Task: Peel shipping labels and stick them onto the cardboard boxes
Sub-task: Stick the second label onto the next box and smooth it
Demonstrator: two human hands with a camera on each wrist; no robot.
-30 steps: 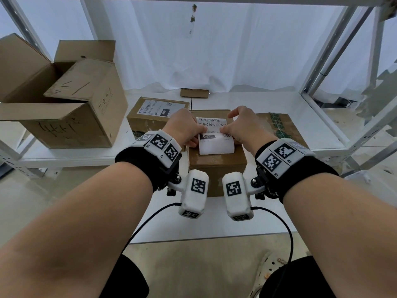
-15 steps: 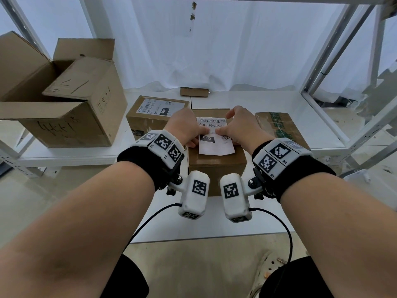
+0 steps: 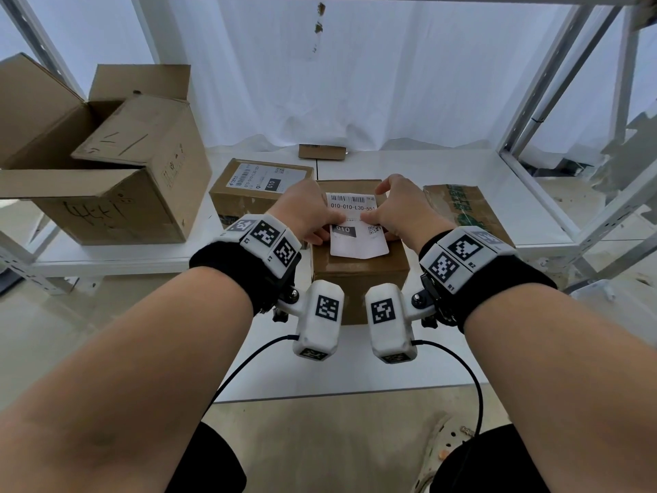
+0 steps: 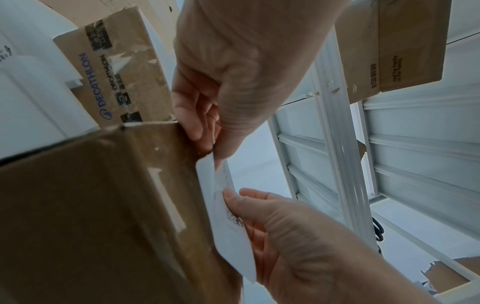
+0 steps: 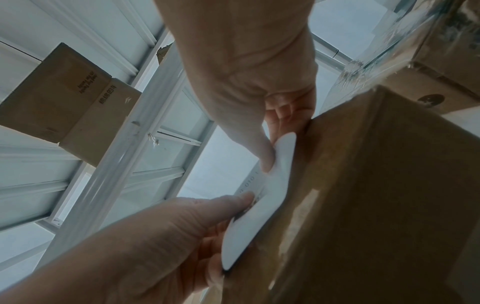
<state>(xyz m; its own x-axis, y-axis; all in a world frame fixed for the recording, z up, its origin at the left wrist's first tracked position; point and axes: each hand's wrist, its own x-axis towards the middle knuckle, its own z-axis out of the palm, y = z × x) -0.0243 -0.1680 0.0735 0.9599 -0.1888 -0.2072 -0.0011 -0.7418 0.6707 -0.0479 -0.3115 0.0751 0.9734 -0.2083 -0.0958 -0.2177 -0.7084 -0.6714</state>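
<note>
We hold both wrists together over the small box (image 3: 359, 275) on the table (image 3: 355, 371); our left hand (image 3: 305, 211) and right hand (image 3: 398, 208) each pinch the shipping label (image 3: 357, 225) lying across its top.

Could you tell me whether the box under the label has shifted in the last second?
No. The cardboard box still sits just right of the labelled box, left hand and right hand pinching its label.

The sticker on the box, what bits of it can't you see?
- Shipping label, head view: left hand and right hand cover its side edges.
- Small print, head view: too small to read.
- Printed face, wrist views: label turned edge-on.
- Backing peeled or not: unclear.
</note>
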